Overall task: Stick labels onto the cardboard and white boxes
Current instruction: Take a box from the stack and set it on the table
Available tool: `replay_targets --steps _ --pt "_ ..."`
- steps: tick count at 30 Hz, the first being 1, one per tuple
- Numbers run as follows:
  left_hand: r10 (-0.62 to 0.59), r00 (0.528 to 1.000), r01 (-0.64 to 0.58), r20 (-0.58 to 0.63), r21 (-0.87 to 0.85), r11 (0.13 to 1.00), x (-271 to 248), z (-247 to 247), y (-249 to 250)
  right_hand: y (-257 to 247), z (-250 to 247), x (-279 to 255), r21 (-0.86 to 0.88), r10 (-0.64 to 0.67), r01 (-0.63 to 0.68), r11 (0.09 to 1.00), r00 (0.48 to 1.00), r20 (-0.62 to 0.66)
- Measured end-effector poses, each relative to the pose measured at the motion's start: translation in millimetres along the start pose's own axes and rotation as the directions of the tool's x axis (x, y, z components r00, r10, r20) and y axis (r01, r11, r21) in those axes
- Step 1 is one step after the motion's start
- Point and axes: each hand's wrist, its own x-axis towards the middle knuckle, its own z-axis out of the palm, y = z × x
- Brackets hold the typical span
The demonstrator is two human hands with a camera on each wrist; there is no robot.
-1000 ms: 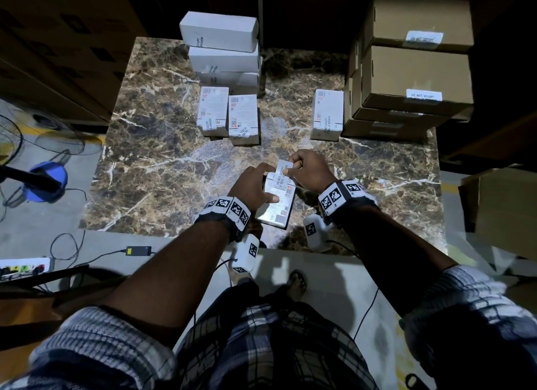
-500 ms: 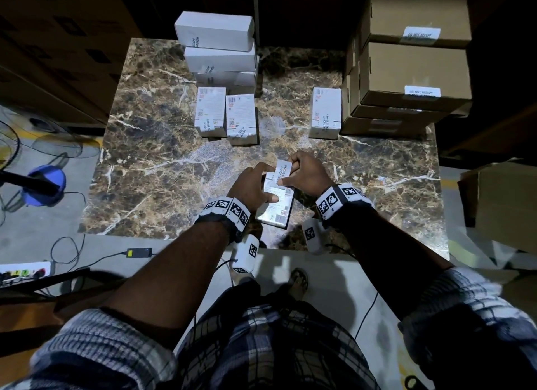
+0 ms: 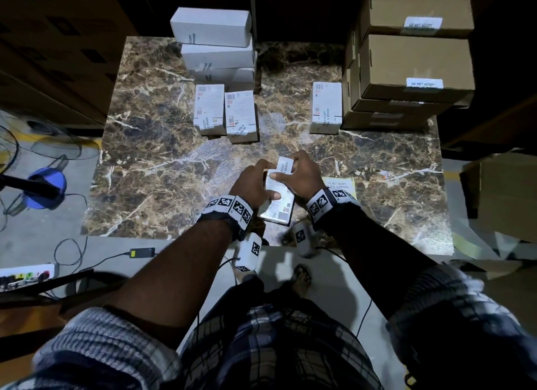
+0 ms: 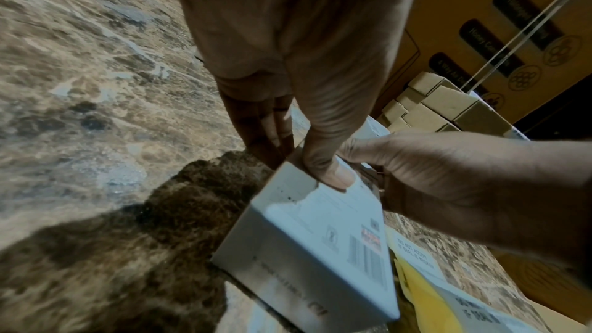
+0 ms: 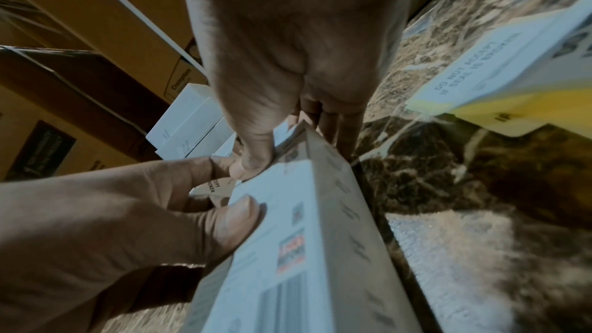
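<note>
Looks like a warehouse or stockroom packing spot: brown cardboard cartons [image 3: 418,64] stacked at the edge of a marble-top table [image 3: 162,169], big printed shipping cartons [image 4: 499,22] walling it in, bare concrete floor [image 3: 43,244] with a power strip [image 3: 26,275] and cables.

Head looks down; wrists close-up — all share white box [image 3: 277,206].

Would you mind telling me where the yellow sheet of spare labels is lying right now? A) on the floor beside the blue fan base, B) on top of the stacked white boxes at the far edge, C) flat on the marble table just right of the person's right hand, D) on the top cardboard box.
C: the yellow label sheet lies flat on the marble table, right beside the right hand.
</note>
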Motion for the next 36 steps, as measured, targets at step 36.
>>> replay_targets --steps 36 --pt "0.065 0.985 -0.071 -0.162 -0.03 0.997 -14.6 -15.3 16.5 -6.1 -0.1 -16.8 0.008 0.105 -0.104 0.995 0.992 -0.073"
